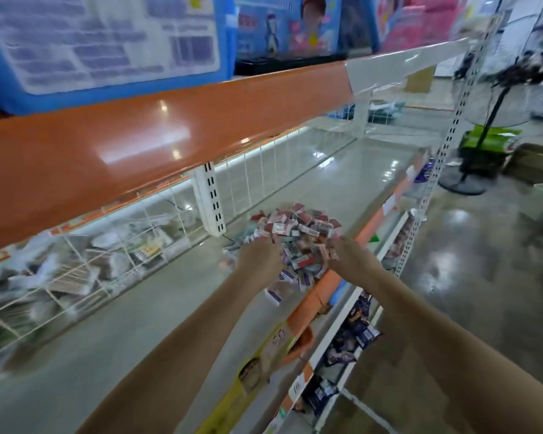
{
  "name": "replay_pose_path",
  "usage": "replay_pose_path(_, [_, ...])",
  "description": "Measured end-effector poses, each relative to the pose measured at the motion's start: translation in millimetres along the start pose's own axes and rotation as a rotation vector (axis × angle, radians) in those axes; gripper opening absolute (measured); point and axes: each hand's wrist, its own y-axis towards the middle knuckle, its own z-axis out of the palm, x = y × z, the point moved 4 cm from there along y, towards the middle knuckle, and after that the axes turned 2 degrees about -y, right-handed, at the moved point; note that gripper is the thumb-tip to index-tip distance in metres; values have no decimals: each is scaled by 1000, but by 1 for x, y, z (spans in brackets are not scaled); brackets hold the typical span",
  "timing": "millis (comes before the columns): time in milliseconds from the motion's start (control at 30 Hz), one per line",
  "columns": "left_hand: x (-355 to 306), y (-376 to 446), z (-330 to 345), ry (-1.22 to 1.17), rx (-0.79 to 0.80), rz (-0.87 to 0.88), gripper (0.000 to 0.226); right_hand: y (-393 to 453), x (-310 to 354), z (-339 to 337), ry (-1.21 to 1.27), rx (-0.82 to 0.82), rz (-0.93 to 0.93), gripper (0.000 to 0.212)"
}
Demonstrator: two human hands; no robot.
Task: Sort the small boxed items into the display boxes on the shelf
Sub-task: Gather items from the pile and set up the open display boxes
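Head view: the left hand (257, 256) reaches into the heap of small red-and-white cardboard boxes (295, 236) on the pale shelf (170, 292), its grasp hidden. Just beside it, the right hand (347, 255) pinches several boxes.

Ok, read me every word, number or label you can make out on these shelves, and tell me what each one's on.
"50", faint handwriting, uncertain: yellow tag on the shelf edge.
"10", handwritten: white tag on the lower shelf edge.
Blue poster on the top shelf: print too blurred to read.
Small boxes in the pile under both hands: labels too small and blurred.
Packets on the lower shelf: unreadable.
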Motion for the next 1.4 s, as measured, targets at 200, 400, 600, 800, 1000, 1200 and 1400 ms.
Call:
replay_pose_path(200, [14,22,8,-46,-44,-21,34,27,-8,12,75,-62,64,29])
replay_pose_path(400, [20,31,12,-67,-110,8,35,43,-11,12,78,-67,58,23])
replay_pose_path(600, [19,30,13,-9,-158,55,26,44,-15,23,99,-57,-39,13])
replay_pose_path(800, [20,29,12,37,-98,92,33,35,-17,22,279,-209,-86,22])
replay_pose_path(1000, [19,19,5,-18,-93,93,26,31,-22,16,495,-160,-47,34])
replay_pose_path(1200, [20,-12,-8,-180,-173,24,25,9,2,2,550,-212,-125,43])
replay_pose_path(1400, [28,-57,-18,-337,-222,-25,19,-15,41,2,564,-212,-239,46])
